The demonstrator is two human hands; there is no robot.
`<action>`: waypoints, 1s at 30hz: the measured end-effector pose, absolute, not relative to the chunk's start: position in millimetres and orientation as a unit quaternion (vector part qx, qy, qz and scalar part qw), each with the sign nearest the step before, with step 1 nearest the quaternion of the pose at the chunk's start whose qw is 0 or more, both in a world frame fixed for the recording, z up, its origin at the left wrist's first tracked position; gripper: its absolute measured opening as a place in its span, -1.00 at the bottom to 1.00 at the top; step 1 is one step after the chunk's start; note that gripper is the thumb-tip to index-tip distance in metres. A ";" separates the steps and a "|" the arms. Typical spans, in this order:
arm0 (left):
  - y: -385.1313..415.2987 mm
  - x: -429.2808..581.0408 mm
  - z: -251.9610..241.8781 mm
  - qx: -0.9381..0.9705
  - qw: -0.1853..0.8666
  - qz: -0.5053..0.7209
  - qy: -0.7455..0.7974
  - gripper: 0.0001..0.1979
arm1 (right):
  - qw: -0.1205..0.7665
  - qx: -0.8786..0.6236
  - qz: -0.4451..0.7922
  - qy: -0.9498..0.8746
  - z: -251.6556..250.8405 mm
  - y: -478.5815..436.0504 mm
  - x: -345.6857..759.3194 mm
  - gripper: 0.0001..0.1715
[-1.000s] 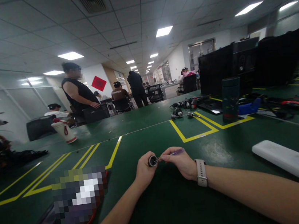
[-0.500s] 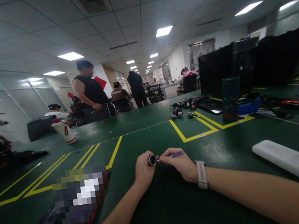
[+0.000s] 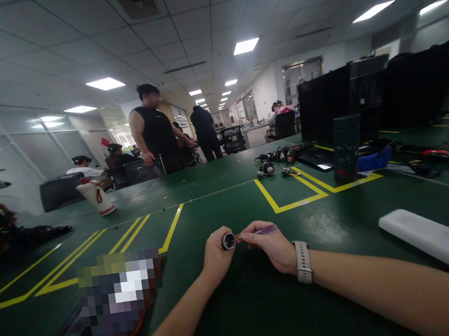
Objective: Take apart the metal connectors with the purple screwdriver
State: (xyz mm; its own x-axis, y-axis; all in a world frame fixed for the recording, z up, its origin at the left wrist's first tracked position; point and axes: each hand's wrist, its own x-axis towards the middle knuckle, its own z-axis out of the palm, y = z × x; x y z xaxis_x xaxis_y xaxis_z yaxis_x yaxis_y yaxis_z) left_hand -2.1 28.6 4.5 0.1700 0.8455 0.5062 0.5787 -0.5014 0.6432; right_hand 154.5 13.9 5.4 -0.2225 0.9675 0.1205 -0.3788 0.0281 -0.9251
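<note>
Most of the dark, round, metal-rimmed cylinder [image 3: 228, 241] is hidden by the left hand [image 3: 216, 256], whose fingers curl tightly around it above the table. The right hand [image 3: 268, 246] pinches a slim tool with a translucent purple handle [image 3: 266, 229]; its thin tip seems to meet the cylinder's mouth, though the view is too small to be certain. A pixelated patch obscures an object at left. Yellow tape [image 3: 301, 203] marks the green tabletop [image 3: 211, 192] in a ceiling-lit office. Since the earlier frames, the standing person in black [image 3: 156, 135] has moved rightward; both hands have barely shifted.
</note>
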 end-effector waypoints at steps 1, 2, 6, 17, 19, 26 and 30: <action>29.0 -2.4 4.3 0.748 0.150 0.435 0.478 -0.85 | 0.541 -0.315 0.620 -0.473 6.6 12.9 154.4 -0.83; 29.3 -2.8 4.1 0.747 0.148 0.436 0.479 -0.85 | 0.540 -0.317 0.619 -0.474 7.6 12.2 154.3 -0.83; 29.2 -3.6 4.1 0.749 0.150 0.434 0.476 -0.86 | 0.533 -0.316 0.628 -0.471 9.3 12.1 154.7 -0.82; 29.5 -1.0 4.0 0.748 0.211 0.441 0.448 -0.83 | 0.570 -0.316 0.565 -0.507 6.1 14.1 154.2 -0.87; 29.6 -0.7 4.3 0.746 0.215 0.444 0.448 -0.83 | 0.574 -0.318 0.540 -0.527 5.3 12.2 153.4 -0.89; 27.5 -0.9 6.0 0.747 0.227 0.439 0.444 -0.83 | 0.574 -0.326 0.489 -0.571 4.9 6.9 153.5 -0.92; 28.3 -1.8 5.0 0.748 0.234 0.437 0.441 -0.82 | 0.566 -0.322 0.520 -0.553 3.8 10.3 152.6 -0.89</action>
